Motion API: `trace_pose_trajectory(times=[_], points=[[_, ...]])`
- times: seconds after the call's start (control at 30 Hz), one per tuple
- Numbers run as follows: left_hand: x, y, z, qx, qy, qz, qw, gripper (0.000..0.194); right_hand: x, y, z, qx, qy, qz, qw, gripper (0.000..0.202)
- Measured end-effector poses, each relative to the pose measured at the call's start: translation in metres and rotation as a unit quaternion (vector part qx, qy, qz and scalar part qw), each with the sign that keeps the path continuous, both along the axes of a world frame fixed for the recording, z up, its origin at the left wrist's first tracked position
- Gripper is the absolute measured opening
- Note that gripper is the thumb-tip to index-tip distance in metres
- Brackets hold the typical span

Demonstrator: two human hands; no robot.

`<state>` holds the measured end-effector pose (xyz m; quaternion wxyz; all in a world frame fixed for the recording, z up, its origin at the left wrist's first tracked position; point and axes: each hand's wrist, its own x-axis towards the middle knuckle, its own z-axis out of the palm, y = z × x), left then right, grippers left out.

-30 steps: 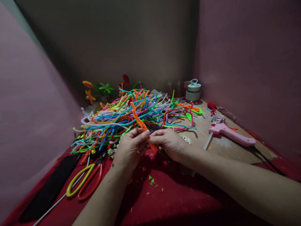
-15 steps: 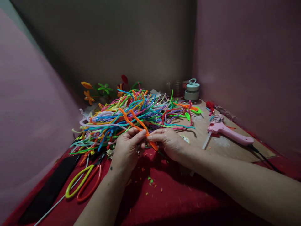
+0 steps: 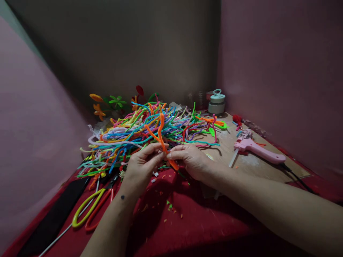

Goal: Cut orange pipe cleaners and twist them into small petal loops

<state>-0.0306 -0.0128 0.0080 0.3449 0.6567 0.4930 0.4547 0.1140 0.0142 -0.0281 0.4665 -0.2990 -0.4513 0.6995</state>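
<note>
An orange pipe cleaner piece [image 3: 161,130] stands between my hands, with two prongs pointing up and away and a thicker folded end below. My left hand [image 3: 146,162] pinches it from the left, near where the prongs meet. From the right, the thumb and fingers of my right hand [image 3: 189,159] close on its lower part. The fingertips of both hands nearly touch. Just behind them lies a large heap of many-coloured pipe cleaners [image 3: 128,130].
Scissors with yellow and red handles [image 3: 89,208] lie at the left by a black strip [image 3: 53,217]. On a board [image 3: 252,167] at the right rests a pink glue gun [image 3: 262,151]. A teal-lidded jar [image 3: 217,101] stands behind. Scraps dot the red cloth [image 3: 193,221].
The orange prongs have swung more upright and spread apart, one now showing a bent tip. My left hand has shifted slightly left, and the whole view has moved a little.
</note>
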Motion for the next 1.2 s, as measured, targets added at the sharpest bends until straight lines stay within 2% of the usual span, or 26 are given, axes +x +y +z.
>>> trace_pose_trajectory(times=[0.1, 0.23, 0.43, 0.57, 0.67, 0.73, 0.77, 0.83, 0.9, 0.93, 0.97, 1.03, 1.13, 1.2], points=[[-0.006, 0.004, -0.005, 0.084, 0.077, -0.021, 0.993, 0.019, 0.001, 0.0, 0.003, 0.007, -0.007, 0.004, 1.0, 0.005], [-0.011, 0.007, -0.005, 0.186, 0.159, -0.043, 0.969, 0.018, 0.002, 0.0, 0.006, 0.019, -0.016, 0.02, 0.999, 0.003], [-0.011, 0.005, -0.002, 0.276, 0.301, -0.007, 0.913, 0.019, 0.002, 0.001, 0.006, 0.044, -0.035, 0.014, 0.998, 0.006], [-0.011, -0.001, -0.003, 0.317, 0.418, 0.03, 0.851, 0.022, 0.002, 0.003, 0.005, 0.049, -0.049, 0.008, 0.998, 0.005], [-0.006, -0.008, 0.003, 0.358, 0.521, 0.052, 0.773, 0.024, 0.004, 0.003, 0.007, 0.051, -0.058, 0.009, 0.997, 0.004], [-0.002, -0.012, 0.011, 0.389, 0.57, 0.037, 0.722, 0.021, 0.005, 0.002, 0.01, 0.049, -0.062, 0.02, 0.997, 0.005], [0.0, -0.013, 0.015, 0.4, 0.583, 0.019, 0.707, 0.019, 0.006, 0.001, 0.011, 0.049, -0.062, 0.024, 0.997, 0.006], [0.003, -0.013, 0.024, 0.402, 0.595, -0.02, 0.696, 0.015, 0.006, 0.0, 0.013, 0.054, -0.063, 0.03, 0.996, 0.008], [0.004, -0.01, 0.031, 0.367, 0.602, -0.046, 0.707, 0.013, 0.006, 0.0, 0.014, 0.062, -0.067, 0.03, 0.995, 0.009], [0.005, -0.009, 0.034, 0.338, 0.6, -0.053, 0.723, 0.014, 0.006, 0.001, 0.013, 0.066, -0.071, 0.028, 0.995, 0.009], [0.005, -0.007, 0.036, 0.304, 0.586, -0.053, 0.749, 0.016, 0.007, 0.001, 0.013, 0.07, -0.076, 0.026, 0.994, 0.009], [0.006, -0.003, 0.04, 0.214, 0.523, -0.047, 0.824, 0.017, 0.007, 0.002, 0.012, 0.092, -0.093, 0.021, 0.991, 0.008], [0.007, 0.004, 0.043, 0.029, 0.35, -0.042, 0.935, 0.015, 0.008, 0.0, 0.013, 0.17, -0.161, -0.011, 0.972, 0.01], [0.007, 0.009, 0.042, -0.095, 0.204, -0.048, 0.973, 0.014, 0.009, -0.002, 0.014, 0.239, -0.216, -0.058, 0.945, 0.013]])
